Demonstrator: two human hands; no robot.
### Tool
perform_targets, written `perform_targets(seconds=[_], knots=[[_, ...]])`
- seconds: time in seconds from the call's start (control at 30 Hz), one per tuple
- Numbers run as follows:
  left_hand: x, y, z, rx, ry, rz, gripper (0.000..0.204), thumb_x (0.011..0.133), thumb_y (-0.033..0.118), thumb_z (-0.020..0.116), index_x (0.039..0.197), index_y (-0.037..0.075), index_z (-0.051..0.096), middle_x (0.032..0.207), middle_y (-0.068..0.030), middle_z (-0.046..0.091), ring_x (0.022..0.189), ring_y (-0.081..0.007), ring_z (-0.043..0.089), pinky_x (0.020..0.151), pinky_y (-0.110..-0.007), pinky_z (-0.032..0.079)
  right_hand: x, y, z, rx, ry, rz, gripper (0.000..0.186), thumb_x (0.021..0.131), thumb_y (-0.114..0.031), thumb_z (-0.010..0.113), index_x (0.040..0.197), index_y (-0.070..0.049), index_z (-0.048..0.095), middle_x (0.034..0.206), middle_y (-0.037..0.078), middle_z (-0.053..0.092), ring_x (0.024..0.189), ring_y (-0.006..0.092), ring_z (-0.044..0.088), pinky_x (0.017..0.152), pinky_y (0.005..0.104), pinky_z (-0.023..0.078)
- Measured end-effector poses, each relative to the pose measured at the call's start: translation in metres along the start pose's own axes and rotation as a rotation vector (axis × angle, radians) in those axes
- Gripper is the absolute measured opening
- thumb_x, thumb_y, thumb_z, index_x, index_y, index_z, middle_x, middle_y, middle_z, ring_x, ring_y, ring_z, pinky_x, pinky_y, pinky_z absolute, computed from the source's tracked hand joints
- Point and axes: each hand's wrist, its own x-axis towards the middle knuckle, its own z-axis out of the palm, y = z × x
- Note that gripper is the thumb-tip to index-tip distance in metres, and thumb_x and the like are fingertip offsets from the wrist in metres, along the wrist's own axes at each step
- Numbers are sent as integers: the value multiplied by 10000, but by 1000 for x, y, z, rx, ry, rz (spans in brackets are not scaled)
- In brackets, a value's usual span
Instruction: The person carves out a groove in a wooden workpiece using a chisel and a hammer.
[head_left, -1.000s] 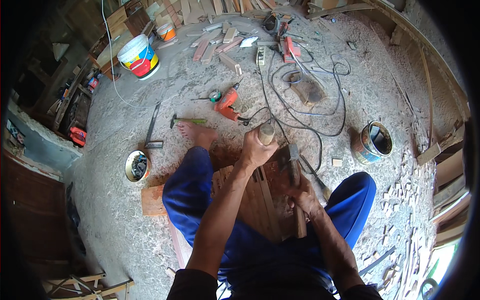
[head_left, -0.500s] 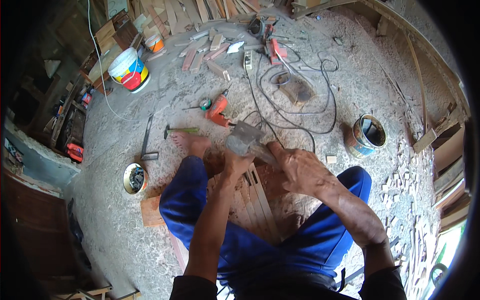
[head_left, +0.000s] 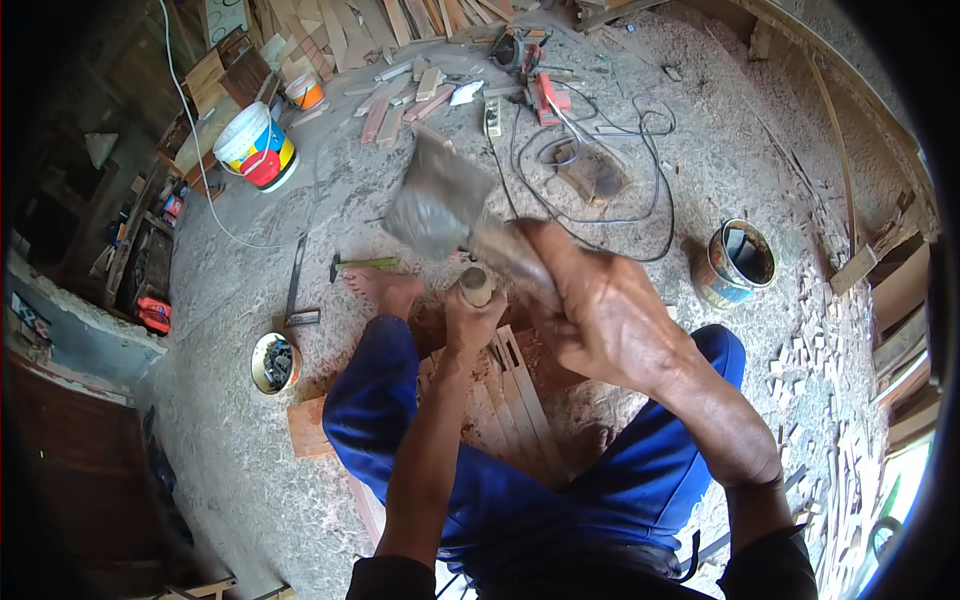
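My right hand is wrapped round the wooden handle of a block-headed mallet, raised above and beyond my left hand and slightly blurred. My left hand grips an upright chisel; the round end of its handle shows above my fist, and its blade is hidden. Under and in front of my left hand, pale wood strips with narrow slots lie side by side between my legs. The mallet head hides most of what lies on the floor behind it.
A green-handled hammer lies beside my bare foot. Small buckets stand left and right. Power tool cords loop over the floor ahead, near a red tool. Wood offcuts lie scattered at the right.
The mallet has risen from over my left hand, up and to the left, uncovering the chisel's handle end. It now covers the orange drill. My left hand stays about where it was.
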Motion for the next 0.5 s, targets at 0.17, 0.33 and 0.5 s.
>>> perform_targets(seconds=[0.17,0.33,0.5], knots=[[1,-6,9,-118,-16,52,224,787,-20,740,965,23,611,940,-52,661,833,-136,618,737,-321,515,5,28,28,-441,-327,-4,436,840,-46,587,1235,36,422,764,230,678,725,391,709,633,463,578],[-12,-8,12,-183,55,-5,335,777,-47,740,1084,9,620,1001,-58,664,893,-163,638,791,-318,527,-3,35,33,-292,-508,155,437,819,-63,635,1197,25,435,839,255,690,852,407,716,700,475,587],[-16,4,11,20,-40,36,146,833,23,700,927,34,590,892,-36,627,769,-138,593,644,-285,482,-13,44,53,-260,-250,47,496,779,-87,688,1211,-41,448,844,182,687,801,420,690,658,503,546]])
